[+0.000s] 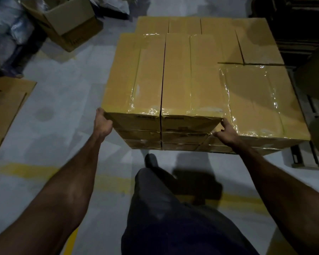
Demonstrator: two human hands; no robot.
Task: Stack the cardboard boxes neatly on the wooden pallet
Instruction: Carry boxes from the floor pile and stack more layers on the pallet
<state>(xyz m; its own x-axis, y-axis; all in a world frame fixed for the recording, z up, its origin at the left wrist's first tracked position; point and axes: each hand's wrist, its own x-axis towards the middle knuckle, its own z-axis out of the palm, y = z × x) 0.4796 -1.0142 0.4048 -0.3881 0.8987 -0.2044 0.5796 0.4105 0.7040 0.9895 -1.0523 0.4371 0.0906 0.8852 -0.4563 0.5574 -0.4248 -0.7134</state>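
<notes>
Taped cardboard boxes (201, 80) stacked in layers, pallet edge (302, 157) visible at right. Top near pair of boxes (162, 92) spans both grips: left hand (102, 124) curled round its left corner, right hand (226, 132) fingers spread against its right end.

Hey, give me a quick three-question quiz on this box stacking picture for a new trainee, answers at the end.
1. True or false: the left hand grips the near-left corner of the stacked boxes.
2. What lies on the floor at far left? A) flattened cardboard B) a ladder C) a bucket
3. What does the right hand touch?

Key: 1 true. 2 A. 3 The near face of the stack, beside the lower plastic-wrapped box.
</notes>
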